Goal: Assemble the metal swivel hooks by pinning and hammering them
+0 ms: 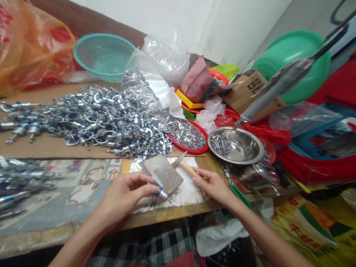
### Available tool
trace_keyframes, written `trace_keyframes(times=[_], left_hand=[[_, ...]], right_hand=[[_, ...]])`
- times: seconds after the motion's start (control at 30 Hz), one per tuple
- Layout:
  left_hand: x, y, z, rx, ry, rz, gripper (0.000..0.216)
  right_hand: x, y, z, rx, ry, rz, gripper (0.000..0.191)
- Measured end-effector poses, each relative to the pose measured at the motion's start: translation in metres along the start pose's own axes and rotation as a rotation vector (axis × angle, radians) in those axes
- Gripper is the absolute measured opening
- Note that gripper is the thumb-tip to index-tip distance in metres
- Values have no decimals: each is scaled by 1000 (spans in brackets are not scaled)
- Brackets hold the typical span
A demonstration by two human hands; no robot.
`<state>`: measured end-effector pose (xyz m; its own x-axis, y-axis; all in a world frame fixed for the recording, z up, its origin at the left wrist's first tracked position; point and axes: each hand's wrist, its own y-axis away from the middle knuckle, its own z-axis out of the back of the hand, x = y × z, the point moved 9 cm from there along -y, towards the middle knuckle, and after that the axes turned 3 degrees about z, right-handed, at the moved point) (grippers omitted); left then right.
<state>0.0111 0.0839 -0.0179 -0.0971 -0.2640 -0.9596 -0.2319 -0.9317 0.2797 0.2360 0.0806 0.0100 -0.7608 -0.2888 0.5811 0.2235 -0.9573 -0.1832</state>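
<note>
Bare forearms (89,226), hands (125,191) on cylindrical metal fitting (162,193), wooden handle (189,169)

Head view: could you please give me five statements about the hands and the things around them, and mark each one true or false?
1. The left hand holds a metal part. True.
2. The right hand is inside the bowl. False: it is on the wooden handle of a tool.
3. The red tray holds small metal pieces. True.
4. Pins fill the bowl to its rim. False: they lie to one side, and much of its inside is bare.
5. The basket stands behind the heap of parts. True.
</note>
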Motion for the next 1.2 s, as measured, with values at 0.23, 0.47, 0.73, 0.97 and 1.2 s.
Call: trace_keyframes(times=[0.23,0.47,0.73,0.97,1.2], left_hand=[[-25,3,4,-123,-233,-325,7],[-29,10,1,-138,-287,-413,11],[-35,23,6,-238,-288,-515,16],[-46,32,7,-288,-265,-544,31],[-51,36,-5,-131,-240,-520,18]], right_hand=[[-26,-94,15,-131,415,18,29],[-55,-141,6,-95,491,-48,19],[22,-88,11,-180,310,100,19],[137,-8,-11,-96,-39,657,14],[141,3,-7,-135,-101,716,17]])
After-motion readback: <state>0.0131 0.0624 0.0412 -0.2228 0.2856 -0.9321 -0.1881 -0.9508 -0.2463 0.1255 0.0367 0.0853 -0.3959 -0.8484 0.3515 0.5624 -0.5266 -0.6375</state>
